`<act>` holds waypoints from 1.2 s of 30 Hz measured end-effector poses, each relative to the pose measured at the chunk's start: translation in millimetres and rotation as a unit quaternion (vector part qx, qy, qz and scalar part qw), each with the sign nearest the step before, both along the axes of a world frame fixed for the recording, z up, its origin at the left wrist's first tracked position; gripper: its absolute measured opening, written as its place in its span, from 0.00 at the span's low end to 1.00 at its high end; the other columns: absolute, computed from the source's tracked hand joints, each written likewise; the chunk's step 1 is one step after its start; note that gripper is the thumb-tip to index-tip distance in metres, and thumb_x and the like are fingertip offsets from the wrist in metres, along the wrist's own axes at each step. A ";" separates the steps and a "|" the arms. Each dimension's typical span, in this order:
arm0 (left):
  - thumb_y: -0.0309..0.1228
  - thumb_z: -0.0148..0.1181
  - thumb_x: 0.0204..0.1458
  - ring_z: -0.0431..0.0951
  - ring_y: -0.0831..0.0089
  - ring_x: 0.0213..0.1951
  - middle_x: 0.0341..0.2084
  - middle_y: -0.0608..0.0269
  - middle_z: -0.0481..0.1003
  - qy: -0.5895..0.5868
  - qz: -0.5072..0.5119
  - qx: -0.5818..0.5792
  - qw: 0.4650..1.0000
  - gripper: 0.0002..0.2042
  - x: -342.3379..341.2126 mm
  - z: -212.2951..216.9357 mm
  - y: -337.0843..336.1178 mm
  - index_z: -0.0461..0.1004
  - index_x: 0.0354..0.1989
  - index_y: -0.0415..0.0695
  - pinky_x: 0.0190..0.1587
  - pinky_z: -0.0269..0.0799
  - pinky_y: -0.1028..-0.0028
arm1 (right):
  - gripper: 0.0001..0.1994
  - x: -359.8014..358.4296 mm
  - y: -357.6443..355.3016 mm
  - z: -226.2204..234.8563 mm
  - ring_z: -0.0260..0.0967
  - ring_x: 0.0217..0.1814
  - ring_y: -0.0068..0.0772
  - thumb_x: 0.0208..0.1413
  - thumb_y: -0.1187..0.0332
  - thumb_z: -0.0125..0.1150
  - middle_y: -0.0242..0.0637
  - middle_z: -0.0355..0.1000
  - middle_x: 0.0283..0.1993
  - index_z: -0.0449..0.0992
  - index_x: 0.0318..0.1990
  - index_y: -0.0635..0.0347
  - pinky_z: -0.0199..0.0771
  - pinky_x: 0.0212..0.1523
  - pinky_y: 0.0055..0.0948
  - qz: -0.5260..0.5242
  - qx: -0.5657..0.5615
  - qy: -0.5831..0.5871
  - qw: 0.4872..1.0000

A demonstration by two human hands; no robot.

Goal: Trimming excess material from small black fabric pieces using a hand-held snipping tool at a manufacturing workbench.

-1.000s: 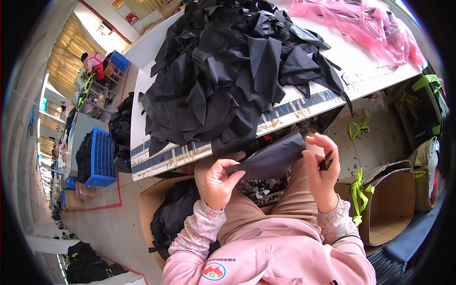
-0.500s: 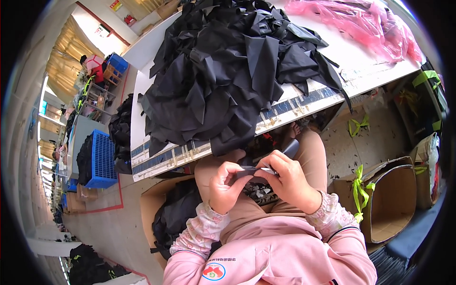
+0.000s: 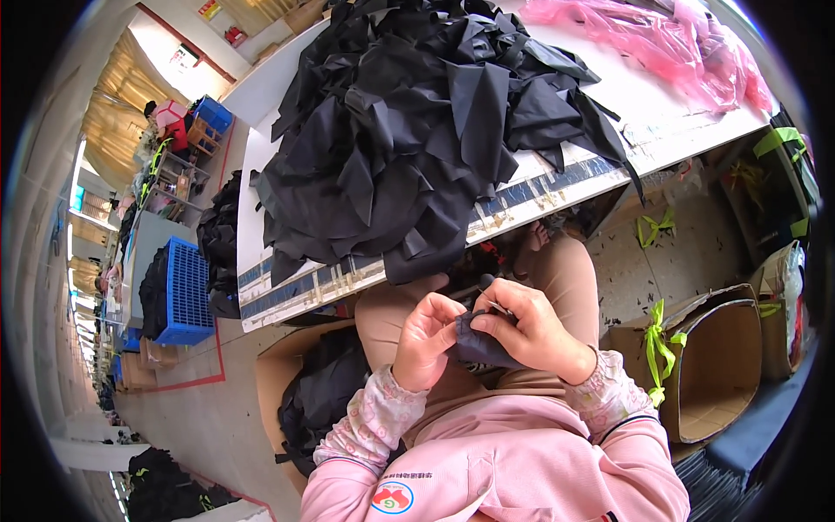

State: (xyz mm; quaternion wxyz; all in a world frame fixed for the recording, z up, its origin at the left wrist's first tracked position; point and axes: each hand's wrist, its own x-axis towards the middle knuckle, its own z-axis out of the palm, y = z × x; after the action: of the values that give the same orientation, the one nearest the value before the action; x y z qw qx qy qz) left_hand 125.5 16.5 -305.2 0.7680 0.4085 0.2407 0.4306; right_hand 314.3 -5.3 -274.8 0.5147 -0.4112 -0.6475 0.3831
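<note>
Over my lap, a small black fabric piece [image 3: 480, 346] is pinched between both hands. My left hand [image 3: 426, 344] is closed on its left edge with thumb and fingers. My right hand [image 3: 537, 331] is closed at its upper right part, thumb bent over it. A thin, pale, metal-looking sliver shows between the right thumb and forefinger; its kind is too small to tell. A rounded dark end sticks out beyond the right fingers. Just past my knees, a big heap of black fabric pieces [image 3: 383, 148] covers much of the white table [image 3: 661, 143] and hangs over its near edge.
Pink plastic sheeting [image 3: 661, 43] lies at the table's far right. A carton with black fabric [image 3: 326, 391] stands left of my legs. Open cardboard boxes [image 3: 718, 383] with a yellow-green tie stand at right. Farther left are a blue crate [image 3: 187, 291] and a person in red [image 3: 174, 126].
The black fabric piece has been turned and now hangs lower between my hands. My left hand has shifted slightly right, and the right fingers have curled closer around the fabric.
</note>
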 end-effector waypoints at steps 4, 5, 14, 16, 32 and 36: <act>0.21 0.58 0.53 0.72 0.79 0.43 0.39 0.66 0.72 0.068 0.002 0.036 0.997 0.09 -1.3 17.3 -3.0 0.71 0.42 0.39 0.49 0.67 0.77 | 0.06 2.2 -0.8 4.8 0.61 0.23 0.24 0.50 0.74 0.63 0.35 0.65 0.24 0.71 0.31 0.64 0.62 0.25 0.24 -0.023 -0.057 0.002 0.998; 0.20 0.58 0.52 0.72 0.78 0.43 0.38 0.66 0.71 0.090 -0.007 0.024 0.996 0.10 -0.8 27.3 -4.4 0.72 0.43 0.38 0.50 0.66 0.77 | 0.06 2.6 -0.5 4.3 0.59 0.23 0.22 0.50 0.74 0.63 0.34 0.64 0.23 0.71 0.31 0.64 0.61 0.24 0.23 -0.037 -0.061 0.001 0.997; 0.15 0.56 0.51 0.71 0.77 0.44 0.42 0.63 0.69 0.179 -0.033 0.137 0.974 0.07 -10.2 19.5 -0.5 0.74 0.38 0.35 0.50 0.66 0.77 | 0.07 4.3 4.5 -9.1 0.63 0.25 0.19 0.51 0.73 0.65 0.31 0.71 0.27 0.72 0.33 0.64 0.65 0.26 0.24 0.050 -0.113 0.084 0.989; 0.15 0.57 0.51 0.71 0.76 0.45 0.43 0.62 0.69 0.145 -0.055 0.092 0.984 0.06 -10.0 18.7 -0.6 0.74 0.37 0.36 0.51 0.66 0.76 | 0.07 2.5 8.6 -18.0 0.63 0.26 0.16 0.52 0.73 0.65 0.28 0.71 0.29 0.72 0.34 0.62 0.64 0.25 0.21 0.065 -0.146 0.171 0.972; 0.14 0.55 0.50 0.73 0.78 0.41 0.41 0.64 0.70 0.132 0.143 0.161 0.968 0.07 -2.1 -1.3 -6.6 0.73 0.38 0.33 0.47 0.68 0.79 | 0.08 4.8 -6.6 -22.2 0.65 0.37 0.37 0.56 0.73 0.59 0.40 0.64 0.38 0.69 0.40 0.66 0.67 0.39 0.27 -0.102 0.008 -0.037 0.994; 0.14 0.56 0.51 0.73 0.79 0.42 0.42 0.65 0.70 0.122 0.189 0.182 0.957 0.07 3.7 -3.9 -6.3 0.73 0.38 0.33 0.47 0.68 0.79 | 0.11 -5.9 -28.0 -22.5 0.60 0.29 0.14 0.62 0.62 0.56 0.26 0.65 0.28 0.68 0.37 0.60 0.64 0.30 0.18 0.076 -0.271 0.144 0.949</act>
State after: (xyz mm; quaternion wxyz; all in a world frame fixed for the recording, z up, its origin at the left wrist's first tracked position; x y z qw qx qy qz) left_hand 129.2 10.2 -309.1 0.5504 0.5376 0.3226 0.5513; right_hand 308.4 -33.3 -297.4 0.4416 -0.4249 -0.4675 0.6371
